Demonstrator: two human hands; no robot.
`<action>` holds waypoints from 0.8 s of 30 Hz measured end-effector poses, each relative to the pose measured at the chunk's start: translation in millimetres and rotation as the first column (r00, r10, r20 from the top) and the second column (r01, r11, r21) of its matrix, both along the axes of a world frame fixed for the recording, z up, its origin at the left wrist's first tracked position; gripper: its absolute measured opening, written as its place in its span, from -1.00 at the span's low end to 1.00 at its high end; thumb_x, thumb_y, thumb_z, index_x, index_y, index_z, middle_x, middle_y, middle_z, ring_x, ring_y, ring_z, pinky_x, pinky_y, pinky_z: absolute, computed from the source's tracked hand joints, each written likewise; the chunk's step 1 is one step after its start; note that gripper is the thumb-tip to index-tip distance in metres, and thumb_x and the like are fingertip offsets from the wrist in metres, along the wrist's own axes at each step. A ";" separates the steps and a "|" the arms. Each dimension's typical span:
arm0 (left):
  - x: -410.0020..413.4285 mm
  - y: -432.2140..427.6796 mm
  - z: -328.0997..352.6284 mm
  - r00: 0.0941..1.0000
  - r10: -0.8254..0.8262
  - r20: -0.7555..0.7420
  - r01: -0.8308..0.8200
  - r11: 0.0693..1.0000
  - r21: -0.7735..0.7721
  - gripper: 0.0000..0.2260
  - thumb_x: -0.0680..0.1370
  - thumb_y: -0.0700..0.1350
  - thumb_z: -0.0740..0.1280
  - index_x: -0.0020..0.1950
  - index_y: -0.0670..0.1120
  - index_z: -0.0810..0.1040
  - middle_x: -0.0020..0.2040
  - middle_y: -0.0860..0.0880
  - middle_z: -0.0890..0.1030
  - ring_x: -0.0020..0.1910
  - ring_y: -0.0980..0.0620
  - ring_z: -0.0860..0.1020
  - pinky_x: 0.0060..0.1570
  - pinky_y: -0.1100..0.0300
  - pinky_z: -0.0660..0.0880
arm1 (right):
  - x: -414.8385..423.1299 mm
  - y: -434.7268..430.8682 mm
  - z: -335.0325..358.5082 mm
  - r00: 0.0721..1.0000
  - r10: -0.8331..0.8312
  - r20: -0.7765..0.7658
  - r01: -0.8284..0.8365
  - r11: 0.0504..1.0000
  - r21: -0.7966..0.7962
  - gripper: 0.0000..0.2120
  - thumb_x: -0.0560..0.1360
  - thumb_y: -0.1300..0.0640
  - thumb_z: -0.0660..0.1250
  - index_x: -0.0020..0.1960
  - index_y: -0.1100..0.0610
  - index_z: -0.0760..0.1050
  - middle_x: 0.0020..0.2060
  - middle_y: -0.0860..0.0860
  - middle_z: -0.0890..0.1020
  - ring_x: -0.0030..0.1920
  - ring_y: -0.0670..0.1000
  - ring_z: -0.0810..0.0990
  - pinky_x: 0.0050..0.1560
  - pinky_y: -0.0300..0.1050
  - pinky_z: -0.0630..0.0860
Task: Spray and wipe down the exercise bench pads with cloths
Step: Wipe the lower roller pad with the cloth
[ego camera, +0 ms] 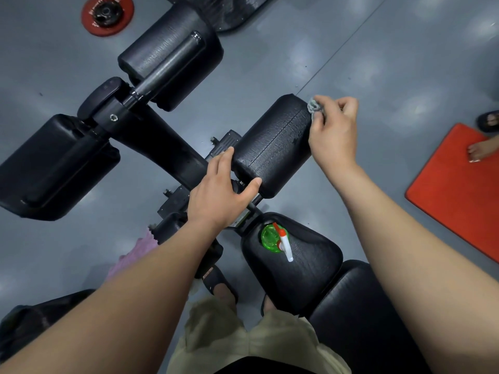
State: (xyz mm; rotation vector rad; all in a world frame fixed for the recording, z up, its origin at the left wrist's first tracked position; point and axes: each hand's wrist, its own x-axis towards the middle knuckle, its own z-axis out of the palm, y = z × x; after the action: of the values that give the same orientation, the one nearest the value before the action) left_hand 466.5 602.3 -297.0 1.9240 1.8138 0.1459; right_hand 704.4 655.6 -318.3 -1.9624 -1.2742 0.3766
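Observation:
A black roller pad [272, 147] lies in the middle of the view. My right hand [333, 130] grips a small grey cloth [314, 106] and holds it against the pad's far right end. My left hand [218, 190] rests on the pad's near left end, fingers straight, thumb along the pad's lower edge. A green spray bottle [272, 238] with a white and red trigger head stands on the black seat pad [297, 265] just below. A pink cloth [135, 255] lies on the floor, partly hidden by my left forearm.
Two more black roller pads [172, 55] [54, 166] sit on the bench frame [162, 147] to the left. A red weight plate [108, 14] lies on the grey floor at the top left. At the right edge are a red mat [459, 190] and another person's foot [480, 149].

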 end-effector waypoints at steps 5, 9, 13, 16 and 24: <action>-1.7 0.4 -2.5 1.000 -0.008 0.010 0.008 1.000 0.005 -0.22 0.52 0.43 0.21 0.63 0.13 0.07 0.58 0.14 0.21 0.40 0.01 0.47 0.23 -0.10 0.46 | -28.2 -28.7 -1.0 0.983 0.173 0.064 -0.176 0.983 0.045 -0.66 0.56 0.22 0.28 0.31 0.11 0.57 0.10 0.15 0.43 -0.08 0.00 0.49 -0.05 -0.08 0.49; -2.2 1.0 -3.1 1.000 -0.006 0.006 0.006 1.000 0.001 -0.22 0.52 0.44 0.20 0.63 0.14 0.06 0.59 0.15 0.19 0.42 0.02 0.45 0.23 -0.09 0.46 | -33.7 -51.0 -4.4 0.904 0.394 0.167 -0.404 0.914 0.035 -0.68 0.57 0.17 0.29 0.31 0.07 0.55 0.09 0.09 0.41 -0.12 0.07 0.52 -0.23 -0.05 0.54; -2.9 0.8 -3.1 1.000 -0.007 0.010 0.007 1.000 -0.004 -0.23 0.52 0.44 0.20 0.63 0.15 0.06 0.58 0.14 0.20 0.41 0.02 0.46 0.23 -0.09 0.46 | -13.3 -21.6 -2.5 0.983 0.158 0.091 -0.163 0.985 0.053 -0.70 0.57 0.16 0.28 0.28 0.06 0.58 0.11 0.12 0.44 -0.06 0.09 0.53 -0.07 0.07 0.57; -2.0 0.5 -2.8 1.000 -0.003 0.010 0.003 1.000 -0.009 -0.26 0.55 0.41 0.19 0.63 0.15 0.06 0.59 0.15 0.19 0.43 0.01 0.44 0.25 -0.09 0.44 | -14.0 -12.5 -2.1 0.995 0.084 0.047 -0.085 0.996 0.027 -0.68 0.57 0.18 0.27 0.30 0.09 0.58 0.11 0.14 0.45 -0.04 0.06 0.52 -0.01 0.05 0.55; -3.9 1.5 -3.5 0.999 0.009 0.042 -0.009 1.000 -0.011 -0.44 0.64 0.24 0.10 0.62 0.14 0.10 0.59 0.13 0.21 0.38 -0.03 0.48 0.21 -0.10 0.45 | -64.7 -78.3 -6.5 0.884 0.459 0.091 -0.466 0.882 0.073 -0.68 0.57 0.21 0.33 0.32 0.12 0.57 0.02 0.11 0.43 -0.18 0.06 0.52 -0.26 0.01 0.58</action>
State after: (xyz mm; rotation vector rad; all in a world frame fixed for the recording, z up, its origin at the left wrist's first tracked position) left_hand 462.6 603.8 -300.5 1.8918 1.7921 0.1785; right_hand 639.7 577.3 -324.8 -1.5891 -1.7795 0.4724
